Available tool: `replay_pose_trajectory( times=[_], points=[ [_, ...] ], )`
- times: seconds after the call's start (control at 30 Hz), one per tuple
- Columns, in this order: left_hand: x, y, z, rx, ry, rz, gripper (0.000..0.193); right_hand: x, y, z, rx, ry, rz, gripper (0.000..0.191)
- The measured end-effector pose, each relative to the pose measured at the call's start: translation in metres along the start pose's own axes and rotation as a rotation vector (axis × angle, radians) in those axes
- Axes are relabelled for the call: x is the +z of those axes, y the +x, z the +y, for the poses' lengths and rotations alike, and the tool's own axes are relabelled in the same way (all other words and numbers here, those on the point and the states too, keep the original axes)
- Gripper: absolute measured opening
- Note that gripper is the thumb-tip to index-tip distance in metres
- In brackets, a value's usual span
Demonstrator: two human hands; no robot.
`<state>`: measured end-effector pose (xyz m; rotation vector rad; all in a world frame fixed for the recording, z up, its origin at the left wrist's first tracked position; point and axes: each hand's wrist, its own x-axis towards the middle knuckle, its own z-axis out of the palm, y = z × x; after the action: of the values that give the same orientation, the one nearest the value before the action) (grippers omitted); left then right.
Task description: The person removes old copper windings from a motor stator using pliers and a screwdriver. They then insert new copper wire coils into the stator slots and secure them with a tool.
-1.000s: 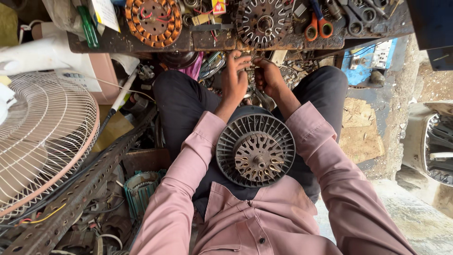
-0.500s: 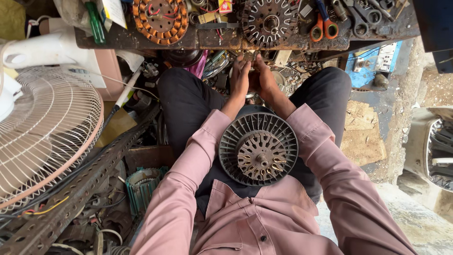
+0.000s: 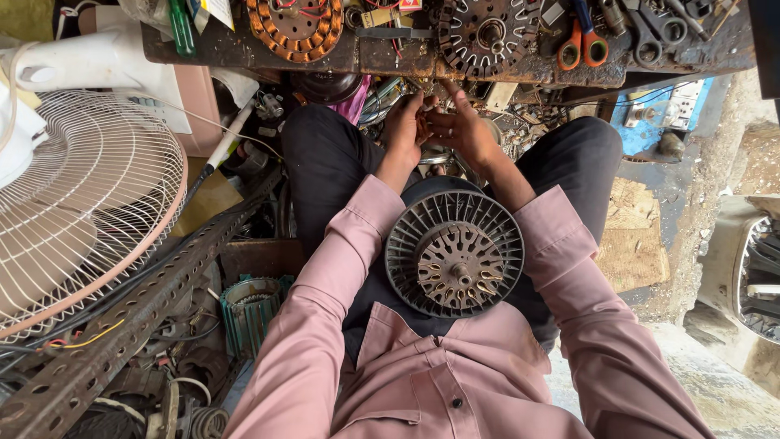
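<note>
Person is sitting cross-legged, both arms reaching forward over the lap. Left hand (image 3: pixel 404 122) and right hand (image 3: pixel 459 126) are meeting just below the front edge of the cluttered surface (image 3: pixel 244 50), fingertips pressed together around a small part (image 3: pixel 423 120). Part is too tiny and too covered to identify; something brownish is showing between the fingers.

Grip: left hand is curling, fingers pinching at the small part. Right hand is looser, thumb and forefinger closing on the same spot, other fingers fanning out toward the surface edge. Whether each hand truly has hold of it or is only touching, cannot tell.

Key relation: the small part is sitting right between the two grips, at the fingertips, so neither hand is nearer. Its long axis is not readable. Both forearms are angling inward from the pink sleeves, wrists nearly touching, palms facing each other.

Fan motor housing (image 3: pixel 454 254), round, dark, ribbed, is resting on the lap, face up toward the camera, lying between the forearms and well back from the hands. Nothing is holding it.

Around: copper-wound stator (image 3: pixel 294 24) and a dark toothed rotor disc (image 3: pixel 486 34) are lying on the surface, orange-handled scissors (image 3: pixel 582 42) to their right. White fan guard (image 3: pixel 81 203) is standing off the left arm, a perforated metal angle bar (image 3: pixel 138 309) leaning beside it.
</note>
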<state>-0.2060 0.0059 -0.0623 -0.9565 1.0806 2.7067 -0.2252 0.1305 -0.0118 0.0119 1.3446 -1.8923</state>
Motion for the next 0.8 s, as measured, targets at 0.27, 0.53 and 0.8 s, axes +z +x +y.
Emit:
replay_pose_trajectory(
  times=[0.27,0.53,0.8],
  points=[
    [-0.007,0.007,-0.001,-0.104,-0.142,0.001,0.023,-0.003,0.000,0.005,-0.129,-0.163,0.241,0.060],
    [-0.010,0.004,0.002,-0.137,-0.095,-0.082,0.041,-0.003,-0.004,0.012,-0.465,-0.790,0.257,0.037],
    [-0.007,-0.008,0.005,-0.240,0.008,-0.247,0.044,-0.014,0.010,0.034,-0.267,-0.374,0.146,0.058]
  ],
)
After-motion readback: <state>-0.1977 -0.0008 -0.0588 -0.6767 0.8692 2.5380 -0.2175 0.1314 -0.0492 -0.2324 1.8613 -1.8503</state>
